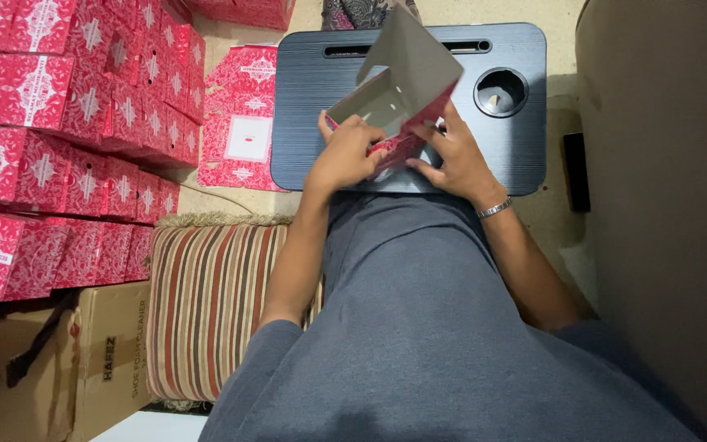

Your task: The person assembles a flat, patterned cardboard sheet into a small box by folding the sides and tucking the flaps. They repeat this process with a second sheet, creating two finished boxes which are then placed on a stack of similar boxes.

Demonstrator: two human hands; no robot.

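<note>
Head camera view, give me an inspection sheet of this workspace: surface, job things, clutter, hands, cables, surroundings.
Surface: dark lap desk with a round cup hole and a slot along the far edge.
Job's things: half-folded red patterned box, grey inside, flap raised.
Clutter: flat unfolded red box blanks on the floor beside the desk; small dark object on the floor.
Hands: left hand and right hand both grip the box's lower edge; bracelet on right wrist.
Cables: one thin cord on the floor.
Surroundings: stacked finished red boxes, striped cushion, brown cardboard carton.
</note>
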